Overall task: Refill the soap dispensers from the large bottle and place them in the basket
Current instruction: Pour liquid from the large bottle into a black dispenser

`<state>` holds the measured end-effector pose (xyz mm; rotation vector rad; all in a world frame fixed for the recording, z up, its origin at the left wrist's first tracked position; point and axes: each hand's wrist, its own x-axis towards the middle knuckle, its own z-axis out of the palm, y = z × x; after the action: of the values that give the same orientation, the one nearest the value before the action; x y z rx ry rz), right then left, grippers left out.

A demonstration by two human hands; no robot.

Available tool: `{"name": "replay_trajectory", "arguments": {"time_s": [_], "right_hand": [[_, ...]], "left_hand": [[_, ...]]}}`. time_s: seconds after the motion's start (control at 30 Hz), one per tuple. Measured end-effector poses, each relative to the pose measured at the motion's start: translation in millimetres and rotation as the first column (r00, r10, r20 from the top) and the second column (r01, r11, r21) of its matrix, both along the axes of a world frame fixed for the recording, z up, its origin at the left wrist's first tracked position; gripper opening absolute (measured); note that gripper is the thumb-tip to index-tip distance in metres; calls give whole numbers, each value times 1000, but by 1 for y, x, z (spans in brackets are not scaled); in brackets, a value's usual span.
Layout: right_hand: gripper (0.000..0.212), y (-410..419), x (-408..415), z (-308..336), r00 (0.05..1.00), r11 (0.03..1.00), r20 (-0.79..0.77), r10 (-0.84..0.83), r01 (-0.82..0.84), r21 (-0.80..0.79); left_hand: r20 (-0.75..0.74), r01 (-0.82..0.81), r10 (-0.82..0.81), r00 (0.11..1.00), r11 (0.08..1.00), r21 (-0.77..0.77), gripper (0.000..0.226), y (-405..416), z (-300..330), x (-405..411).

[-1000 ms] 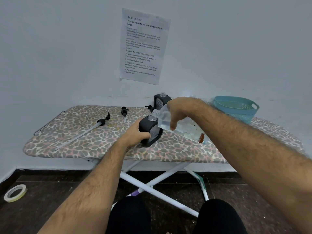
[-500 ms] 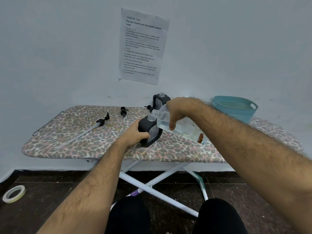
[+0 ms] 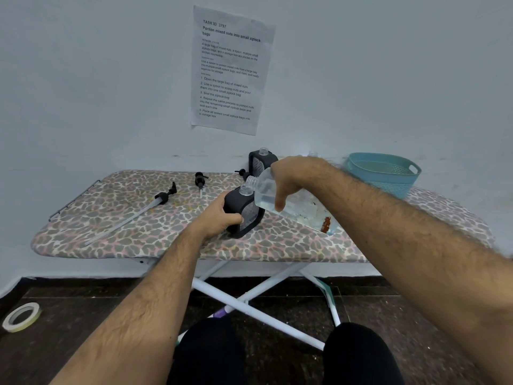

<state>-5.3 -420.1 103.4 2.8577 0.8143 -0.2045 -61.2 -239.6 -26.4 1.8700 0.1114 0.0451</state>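
Observation:
A black soap dispenser point(image 3: 248, 215) with its clear neck open stands on the ironing board point(image 3: 138, 215); my left hand point(image 3: 219, 215) grips its left side. My right hand point(image 3: 291, 180) holds the large clear bottle point(image 3: 294, 204), tipped left so its open mouth sits just above the dispenser's neck. A second black dispenser point(image 3: 261, 162) with no pump stands behind them by the wall. Two pump heads lie on the board: a long-tubed one point(image 3: 163, 196) at the left and a short one point(image 3: 200, 179) nearer the middle. The teal basket point(image 3: 384, 173) sits at the back right.
Another small pump part point(image 3: 241, 173) lies beside the rear dispenser. A printed sheet point(image 3: 230, 70) hangs on the wall. A tape roll point(image 3: 21, 316) lies on the dark floor at the left. The board's white legs point(image 3: 249, 307) cross in front of my knees.
Nearly nothing moved: both hands keep their hold, with the bottle staying tipped over the dispenser's neck.

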Motion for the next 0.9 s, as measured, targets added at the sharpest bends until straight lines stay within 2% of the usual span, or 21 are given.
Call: {"name": "replay_trajectory", "arguments": {"time_s": [0.2, 0.37, 0.67, 0.9], "right_hand": [[70, 0, -3, 0, 1000, 1000, -3, -5, 5, -19], [75, 1, -3, 2, 1000, 1000, -8, -13, 13, -18], [79, 3, -3, 2, 1000, 999, -6, -6, 6, -47], [80, 2, -6, 4, 1000, 999, -14, -3, 2, -47]], "left_hand": [[-12, 0, 0, 1000, 1000, 17, 72, 0, 0, -2], [-17, 2, -2, 1000, 1000, 20, 78, -2, 4, -4], [-23, 12, -12, 1000, 1000, 5, 65, -1, 4, -4], [-28, -2, 2, 1000, 1000, 5, 79, -4, 8, -8]]}}
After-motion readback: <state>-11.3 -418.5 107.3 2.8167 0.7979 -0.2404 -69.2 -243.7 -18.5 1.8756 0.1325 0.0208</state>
